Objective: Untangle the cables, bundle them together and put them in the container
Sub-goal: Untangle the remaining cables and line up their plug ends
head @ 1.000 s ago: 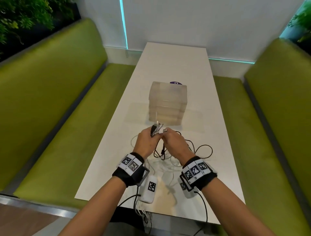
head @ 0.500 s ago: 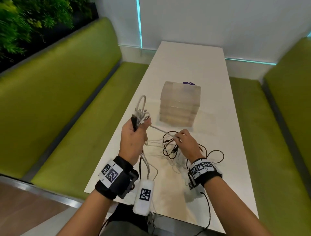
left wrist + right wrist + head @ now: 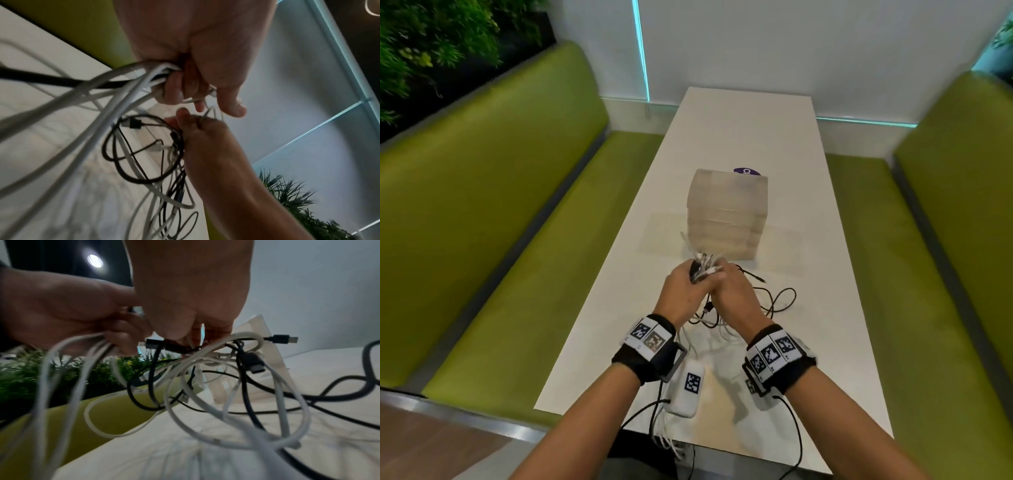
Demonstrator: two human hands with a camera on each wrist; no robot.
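White and black cables [image 3: 779,301] lie tangled on the white table [image 3: 750,130], just in front of a translucent plastic container [image 3: 727,212]. My left hand [image 3: 697,274] grips a bunch of cable ends [image 3: 705,265], which stick up out of the fist. In the left wrist view the white strands [image 3: 131,84] run out of its curled fingers [image 3: 174,87]. My right hand [image 3: 719,278] presses against the left and pinches a thin cable [image 3: 205,113] of the tangle. Loose loops [image 3: 226,386] and a black plug [image 3: 283,339] hang below it.
Green padded benches [image 3: 493,192] run along both sides of the table. A purple label [image 3: 746,170] lies behind the container. A white tagged box [image 3: 690,387] lies near the table's front edge, with wires hanging over it. Plants [image 3: 431,37] stand at the far left.
Half a second ago my left hand was raised to the left, drawing its bunch away from the right hand. Both hands have since come together again in front of the container.
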